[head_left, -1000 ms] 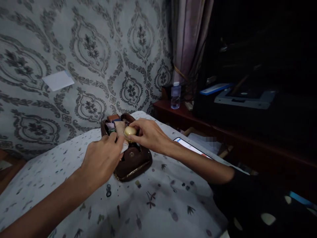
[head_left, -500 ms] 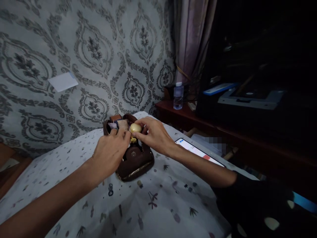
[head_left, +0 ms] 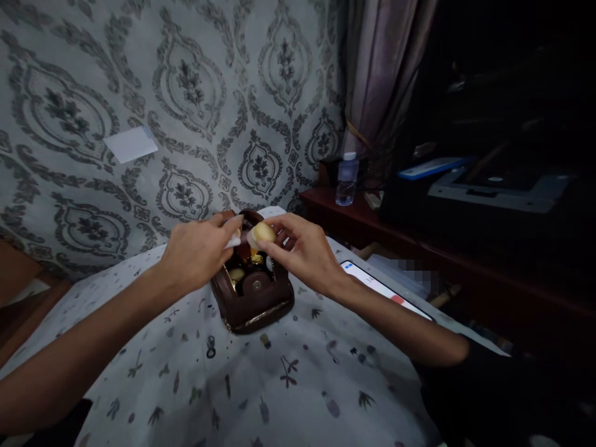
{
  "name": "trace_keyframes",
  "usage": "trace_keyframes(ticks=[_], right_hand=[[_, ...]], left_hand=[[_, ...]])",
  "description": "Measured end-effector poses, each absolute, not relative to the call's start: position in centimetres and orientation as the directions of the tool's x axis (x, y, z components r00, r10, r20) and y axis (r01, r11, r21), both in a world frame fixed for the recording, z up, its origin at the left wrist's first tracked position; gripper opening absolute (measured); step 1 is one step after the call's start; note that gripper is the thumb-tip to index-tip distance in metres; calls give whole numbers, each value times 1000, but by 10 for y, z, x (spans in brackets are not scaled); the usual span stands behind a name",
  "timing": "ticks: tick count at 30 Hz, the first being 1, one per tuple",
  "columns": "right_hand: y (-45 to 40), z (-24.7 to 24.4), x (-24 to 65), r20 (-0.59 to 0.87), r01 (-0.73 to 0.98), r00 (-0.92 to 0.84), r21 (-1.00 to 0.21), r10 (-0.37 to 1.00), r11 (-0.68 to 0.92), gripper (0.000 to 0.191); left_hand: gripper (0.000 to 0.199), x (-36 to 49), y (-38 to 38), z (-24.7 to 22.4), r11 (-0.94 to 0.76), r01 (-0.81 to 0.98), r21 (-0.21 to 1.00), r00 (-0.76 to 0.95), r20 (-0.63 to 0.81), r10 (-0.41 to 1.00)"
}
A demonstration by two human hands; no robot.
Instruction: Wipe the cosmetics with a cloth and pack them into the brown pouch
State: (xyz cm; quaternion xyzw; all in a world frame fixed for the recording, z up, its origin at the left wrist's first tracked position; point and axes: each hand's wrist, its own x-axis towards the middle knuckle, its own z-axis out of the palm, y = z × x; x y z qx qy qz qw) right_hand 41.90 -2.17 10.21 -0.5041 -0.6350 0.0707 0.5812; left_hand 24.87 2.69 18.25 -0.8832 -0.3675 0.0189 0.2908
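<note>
A brown handbag [head_left: 261, 303] with a gold zip lies unzipped on the patterned bedsheet, small golden items showing inside it. Over its opening, my right hand [head_left: 308, 253] pinches a shiny rounded cream-gold object [head_left: 264, 232] between thumb and fingers; its exact kind cannot be made out. My left hand [head_left: 195, 251] is closed on a small white piece [head_left: 235, 239] close to that rounded object. What this white piece is does not show clearly, since my fingers cover most of it.
A lit phone [head_left: 384, 292] lies right of the bag, partly behind my right forearm. A clear plastic bottle [head_left: 347, 180] stands on the reddish-brown furniture [head_left: 321, 202] at the back. Patterned wallpaper [head_left: 186, 87] rises behind the bed, with a white card [head_left: 131, 144] on it.
My left hand has lifted up and left from the bag's contents and now holds a white piece. The rounded object has turned in my right hand, and the view has shifted slightly.
</note>
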Motion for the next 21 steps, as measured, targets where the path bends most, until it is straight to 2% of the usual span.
trace_keyframes(ticks=[4, 7, 13, 17, 21], right_hand=[[-16, 111, 407, 581, 707, -116, -522, 806, 478, 20], [-6, 121, 397, 439, 802, -230, -419, 868, 425, 13], [11, 128, 385, 272, 898, -266, -278, 925, 340, 7], [13, 128, 385, 270, 901, -260, -276, 927, 333, 14], [2, 133, 394, 346, 863, -283, -314, 894, 395, 6]], left_hand=[[49, 246, 35, 190, -577, 650, -494, 728, 190, 658], [49, 245, 36, 187, -591, 635, -498, 744, 185, 642], [47, 241, 36, 185, -593, 636, -495, 740, 172, 650], [49, 239, 38, 184, -603, 627, -493, 752, 180, 634], [50, 237, 39, 180, -598, 620, -508, 761, 202, 617]])
